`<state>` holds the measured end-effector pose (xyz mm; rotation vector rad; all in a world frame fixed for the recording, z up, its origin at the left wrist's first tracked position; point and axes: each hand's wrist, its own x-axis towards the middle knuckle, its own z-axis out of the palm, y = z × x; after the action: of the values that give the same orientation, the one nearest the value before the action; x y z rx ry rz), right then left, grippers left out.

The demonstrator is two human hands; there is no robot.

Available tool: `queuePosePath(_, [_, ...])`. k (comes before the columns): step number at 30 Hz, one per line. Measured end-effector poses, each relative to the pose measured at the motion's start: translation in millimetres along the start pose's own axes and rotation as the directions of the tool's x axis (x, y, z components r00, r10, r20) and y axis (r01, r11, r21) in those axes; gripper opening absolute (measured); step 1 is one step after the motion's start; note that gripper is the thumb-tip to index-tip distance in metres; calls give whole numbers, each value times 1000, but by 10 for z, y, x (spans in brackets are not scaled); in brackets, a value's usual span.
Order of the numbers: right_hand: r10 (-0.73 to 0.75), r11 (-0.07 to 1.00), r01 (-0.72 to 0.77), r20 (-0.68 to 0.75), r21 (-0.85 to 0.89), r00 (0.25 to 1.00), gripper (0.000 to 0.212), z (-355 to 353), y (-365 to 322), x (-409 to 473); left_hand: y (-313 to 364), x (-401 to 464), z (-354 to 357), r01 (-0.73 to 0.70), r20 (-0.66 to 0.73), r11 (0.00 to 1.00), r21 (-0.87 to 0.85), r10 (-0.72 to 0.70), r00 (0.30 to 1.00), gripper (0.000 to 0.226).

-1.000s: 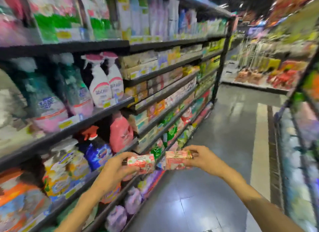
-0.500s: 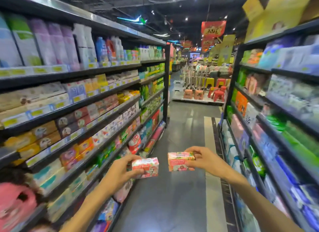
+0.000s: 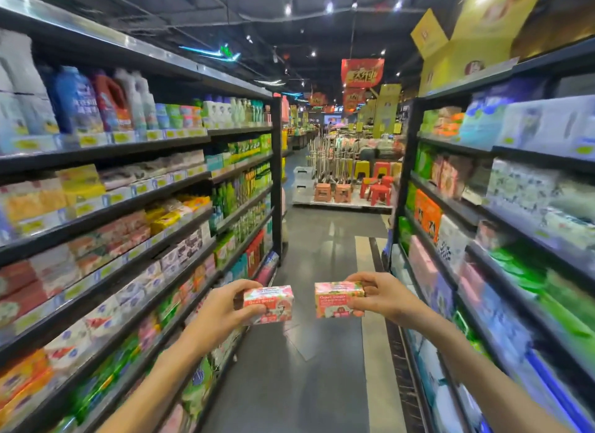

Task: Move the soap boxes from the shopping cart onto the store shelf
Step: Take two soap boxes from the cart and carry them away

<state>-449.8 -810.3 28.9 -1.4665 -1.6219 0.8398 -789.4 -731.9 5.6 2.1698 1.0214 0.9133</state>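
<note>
I hold two small pink-and-red soap boxes out in front of me over the aisle floor. My left hand grips one soap box by its left end. My right hand grips the other soap box by its right end. The two boxes are level with each other, a small gap apart. The store shelf with stacked soap boxes runs along my left. No shopping cart is in view.
A second shelf unit full of packaged goods lines the right side of the aisle. The grey aisle floor stretches ahead to a display of red and orange plastic stools. Red banners hang from the ceiling.
My view has swung from the left shelf to straight down the aisle. Both hands keep their soap boxes, now a little farther apart.
</note>
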Motion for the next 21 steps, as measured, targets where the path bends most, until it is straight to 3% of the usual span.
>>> queuePosePath(8, [-70, 997, 70, 20, -28, 997, 37, -508, 274, 1794, -623, 1629, -50, 33, -59, 999, 9, -32, 998, 35])
queuePosePath(13, [-126, 992, 127, 109, 1, 986, 34, -490, 450, 3076, -1151, 2252, -267, 110, -145, 990, 94, -96, 985, 35])
queuePosePath(17, [-208, 978, 205, 252, 37, 945, 37, -257, 564, 4138, -1650, 2555, -489, 213, -258, 971, 104, -181, 949, 34])
queuePosePath(21, [-262, 964, 255, 383, 69, 886, 40, 130, 530, 5197, -2062, 2781, -765, 360, -400, 926, 112, -290, 870, 35])
